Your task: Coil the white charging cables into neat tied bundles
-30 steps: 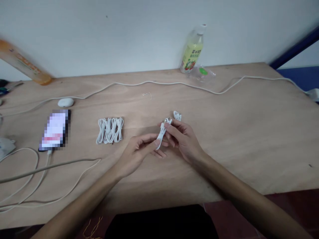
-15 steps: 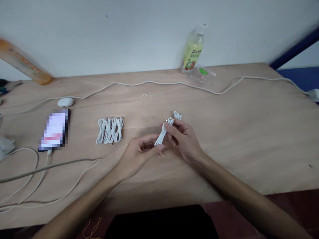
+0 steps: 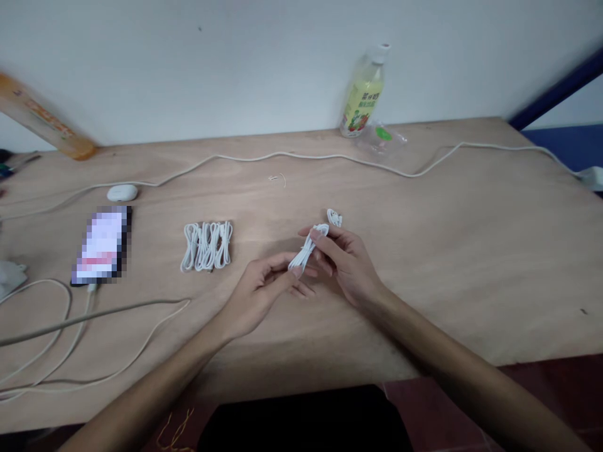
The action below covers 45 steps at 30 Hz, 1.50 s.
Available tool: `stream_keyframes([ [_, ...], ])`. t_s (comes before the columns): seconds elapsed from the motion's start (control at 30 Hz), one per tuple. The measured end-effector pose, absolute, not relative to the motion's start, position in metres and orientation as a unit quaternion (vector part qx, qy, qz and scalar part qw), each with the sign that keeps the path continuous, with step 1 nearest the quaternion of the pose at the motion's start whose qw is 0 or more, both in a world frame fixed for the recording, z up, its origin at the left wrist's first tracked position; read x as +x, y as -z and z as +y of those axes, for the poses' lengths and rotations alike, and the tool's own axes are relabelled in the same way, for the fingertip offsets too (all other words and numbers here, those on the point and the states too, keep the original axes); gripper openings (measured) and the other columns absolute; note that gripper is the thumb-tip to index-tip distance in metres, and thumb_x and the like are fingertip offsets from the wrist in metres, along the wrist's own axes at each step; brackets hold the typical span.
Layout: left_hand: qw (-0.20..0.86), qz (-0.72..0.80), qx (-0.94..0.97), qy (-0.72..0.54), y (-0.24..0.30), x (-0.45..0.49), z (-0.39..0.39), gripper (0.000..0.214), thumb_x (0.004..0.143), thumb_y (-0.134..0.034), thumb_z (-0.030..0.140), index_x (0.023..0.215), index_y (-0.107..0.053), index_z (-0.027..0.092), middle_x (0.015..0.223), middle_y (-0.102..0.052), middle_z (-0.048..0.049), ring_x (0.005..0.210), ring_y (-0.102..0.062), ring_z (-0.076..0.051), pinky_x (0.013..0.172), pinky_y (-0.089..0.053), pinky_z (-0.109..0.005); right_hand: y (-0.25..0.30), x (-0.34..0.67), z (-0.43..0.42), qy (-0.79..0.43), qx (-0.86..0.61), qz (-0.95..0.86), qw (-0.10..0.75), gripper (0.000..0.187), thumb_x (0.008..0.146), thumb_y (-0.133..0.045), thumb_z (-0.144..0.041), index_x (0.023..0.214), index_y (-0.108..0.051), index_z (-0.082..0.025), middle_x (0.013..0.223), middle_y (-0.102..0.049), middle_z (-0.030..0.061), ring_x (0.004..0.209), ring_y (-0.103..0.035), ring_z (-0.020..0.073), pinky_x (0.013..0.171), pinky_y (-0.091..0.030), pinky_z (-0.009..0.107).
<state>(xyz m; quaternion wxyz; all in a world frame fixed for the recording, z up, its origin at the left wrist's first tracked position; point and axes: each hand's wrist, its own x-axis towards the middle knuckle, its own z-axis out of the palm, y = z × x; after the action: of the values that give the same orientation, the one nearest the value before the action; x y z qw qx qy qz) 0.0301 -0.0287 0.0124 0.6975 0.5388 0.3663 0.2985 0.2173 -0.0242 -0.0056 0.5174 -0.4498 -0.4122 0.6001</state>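
Observation:
Between my two hands is a folded bundle of white cable (image 3: 306,250), tied round its middle and held slanted above the table. My left hand (image 3: 266,285) pinches the lower end between thumb and fingers. At the upper end, my right hand (image 3: 342,254) grips the loops with its thumb on top; some fingers are hidden behind the bundle. Just beyond my right hand lies another small white cable bundle (image 3: 334,218), partly covered. Left of my hands, several similar cable bundles (image 3: 207,246) lie side by side in a row.
A phone (image 3: 101,245) with a plugged-in cord lies at left, near a white earbud case (image 3: 122,193). A long white cord (image 3: 282,155) crosses the back of the wooden table (image 3: 447,251). A yellow-green bottle (image 3: 362,97) and an orange bottle (image 3: 51,122) stand by the wall.
The bundle has turned over in my fingers: the metal connector seen at its upper end is out of sight, and looped cable shows there. My left fingertips have shifted slightly left along it.

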Motion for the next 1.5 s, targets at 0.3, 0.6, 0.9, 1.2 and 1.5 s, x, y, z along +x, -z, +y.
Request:
stream_keyframes([
  [0.3, 0.633, 0.419, 0.545, -0.356, -0.007, 0.031, -0.03, 0.021, 0.092, -0.087, 0.037, 0.1, -0.081, 0.019, 0.096, -0.086, -0.0053, 0.087, -0.079, -0.019, 0.087, -0.063, -0.03, 0.006, 0.214, -0.025, -0.617, -0.434, -0.42, 0.504, 0.041, 0.082, -0.09, -0.061, 0.081, -0.076, -0.023, 0.065, -0.061, -0.0041, 0.058, -0.048, 0.0105, 0.053, -0.039, 0.025],
  [0.6, 0.654, 0.422, 0.515, -0.359, -0.002, 0.028, -0.026, 0.024, 0.091, -0.087, 0.039, 0.102, -0.081, 0.018, 0.097, -0.088, -0.0078, 0.091, -0.083, -0.022, 0.089, -0.065, -0.035, 0.002, 0.214, -0.025, -0.649, -0.404, -0.427, 0.482, 0.043, 0.086, -0.086, -0.065, 0.081, -0.077, -0.023, 0.061, -0.047, -0.0065, 0.055, -0.041, 0.0097, 0.05, -0.034, 0.025],
  [0.9, 0.692, 0.411, 0.468, -0.365, -0.005, 0.027, -0.023, 0.028, 0.089, -0.09, 0.042, 0.1, -0.083, 0.018, 0.097, -0.088, -0.0067, 0.081, -0.083, -0.021, 0.088, -0.065, -0.036, 0.007, 0.213, -0.026, -0.698, -0.364, -0.406, 0.465, 0.03, 0.088, -0.089, -0.052, 0.093, -0.081, -0.024, 0.075, -0.063, -0.0021, 0.068, -0.058, 0.0133, 0.068, -0.053, 0.03],
  [1.2, 0.698, 0.425, 0.459, -0.349, -0.006, 0.027, -0.024, 0.033, 0.087, -0.091, 0.037, 0.112, -0.079, 0.018, 0.094, -0.089, -0.005, 0.084, -0.084, -0.021, 0.09, -0.065, -0.035, 0.012, 0.215, -0.025, -0.648, -0.414, -0.423, 0.48, 0.032, 0.084, -0.091, -0.05, 0.09, -0.076, -0.024, 0.073, -0.058, -0.0058, 0.066, -0.054, 0.0117, 0.066, -0.05, 0.028],
  [1.5, 0.636, 0.423, 0.535, -0.361, -0.005, 0.028, -0.024, 0.014, 0.091, -0.083, 0.031, 0.097, -0.082, 0.019, 0.099, -0.089, -0.0057, 0.097, -0.083, -0.022, 0.095, -0.064, -0.035, 0.011, 0.213, -0.023, -0.596, -0.453, -0.463, 0.474, 0.041, 0.083, -0.09, -0.057, 0.079, -0.067, -0.023, 0.072, -0.066, -0.0033, 0.06, -0.058, 0.0123, 0.059, -0.049, 0.028],
])
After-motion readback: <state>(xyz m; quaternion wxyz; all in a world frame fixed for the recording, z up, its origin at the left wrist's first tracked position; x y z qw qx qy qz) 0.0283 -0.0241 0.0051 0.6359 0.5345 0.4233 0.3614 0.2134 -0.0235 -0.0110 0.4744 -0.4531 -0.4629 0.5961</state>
